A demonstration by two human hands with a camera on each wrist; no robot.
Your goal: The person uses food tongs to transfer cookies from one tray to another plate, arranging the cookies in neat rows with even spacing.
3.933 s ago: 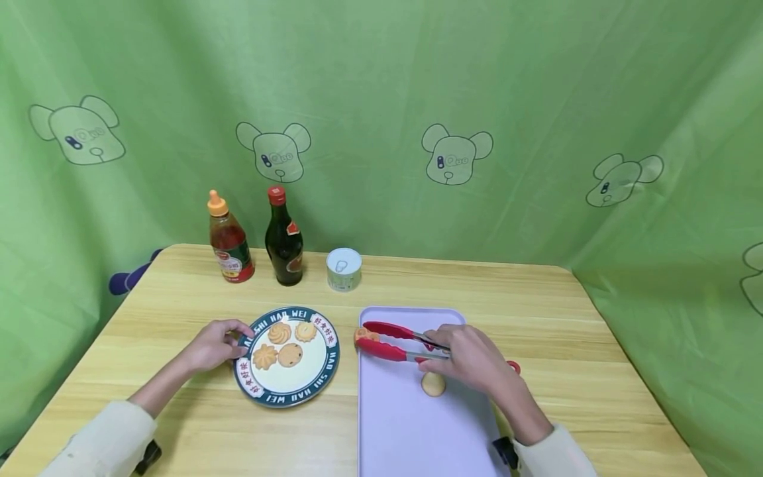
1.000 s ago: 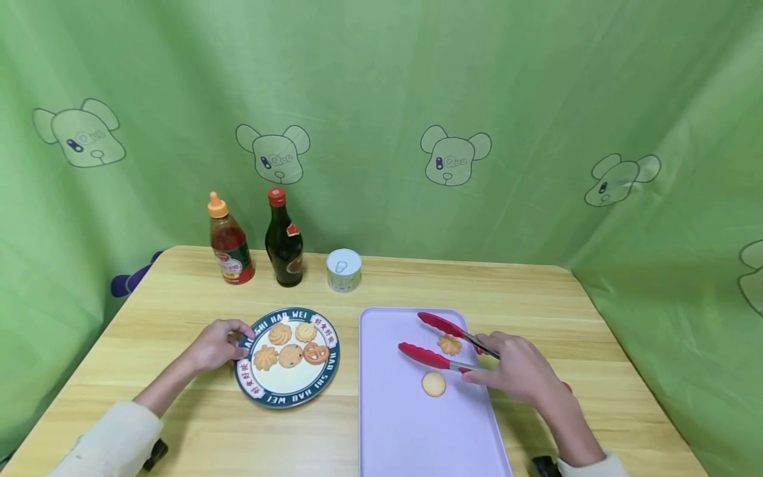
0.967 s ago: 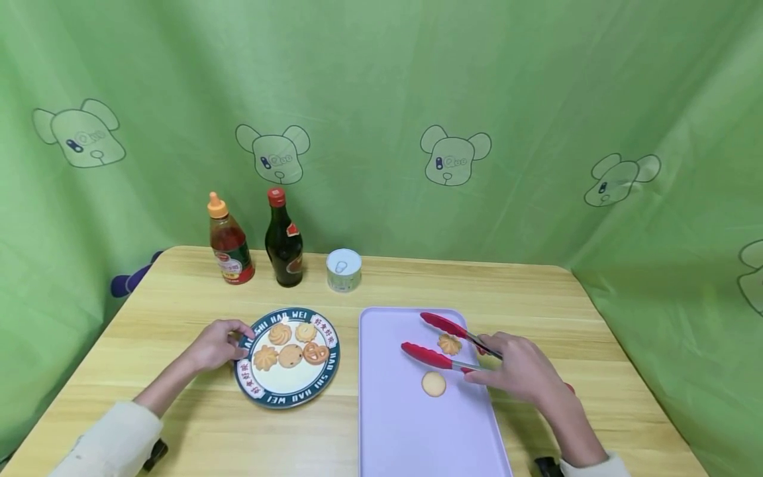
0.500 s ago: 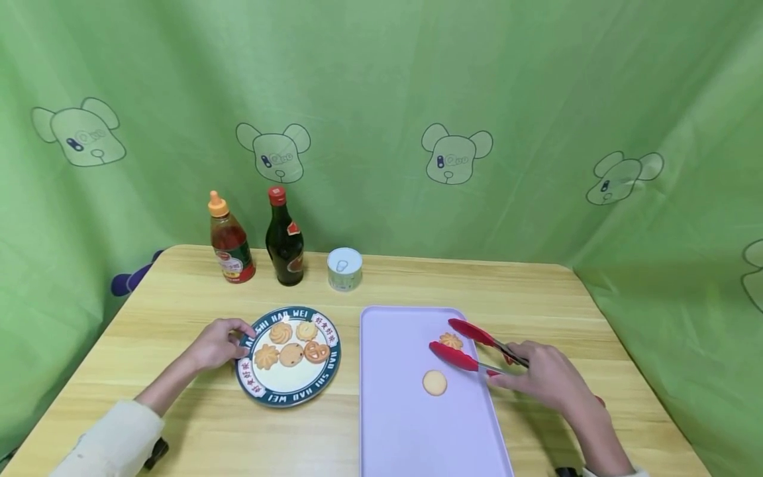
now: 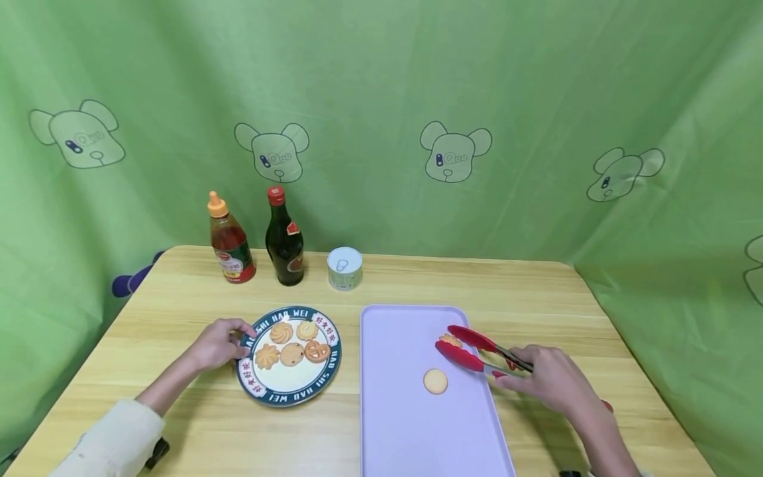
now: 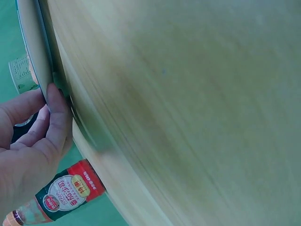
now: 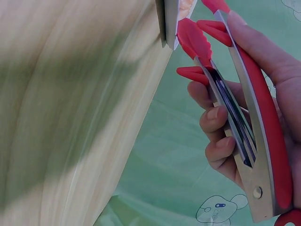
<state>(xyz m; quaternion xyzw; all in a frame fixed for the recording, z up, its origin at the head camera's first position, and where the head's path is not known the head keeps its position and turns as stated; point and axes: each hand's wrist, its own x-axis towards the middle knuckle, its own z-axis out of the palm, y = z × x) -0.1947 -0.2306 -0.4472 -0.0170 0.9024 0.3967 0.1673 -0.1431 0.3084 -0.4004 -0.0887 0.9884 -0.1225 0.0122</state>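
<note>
My left hand [image 5: 219, 344] pinches the left rim of a round plate [image 5: 289, 397] with a dark teal border. On the plate lie several cookies, among them a pretzel-shaped cookie [image 5: 317, 352] at the right. My right hand [image 5: 551, 377] grips red-tipped metal tongs [image 7: 249, 108]. In the head view the tongs' two red tips stand on either side of a flower-shaped cookie [image 5: 451, 340], which they partly cover; whether they touch it I cannot tell. That cookie lies on a lilac tray [image 5: 417, 437]. Nearer me on the tray is a plain round cookie [image 5: 436, 381].
At the back left of the wooden table [image 5: 477, 278] stand a sauce bottle [image 5: 232, 248] with an orange cap, a dark bottle [image 5: 285, 242] with a red cap, and a tin can [image 5: 344, 269]. A green curtain [image 5: 369, 79] hangs behind.
The pretzel-shaped cookie went from the tongs onto the plate. The tongs then moved right, and their tips drew closer together around the flower-shaped cookie. My left hand stayed at the rim.
</note>
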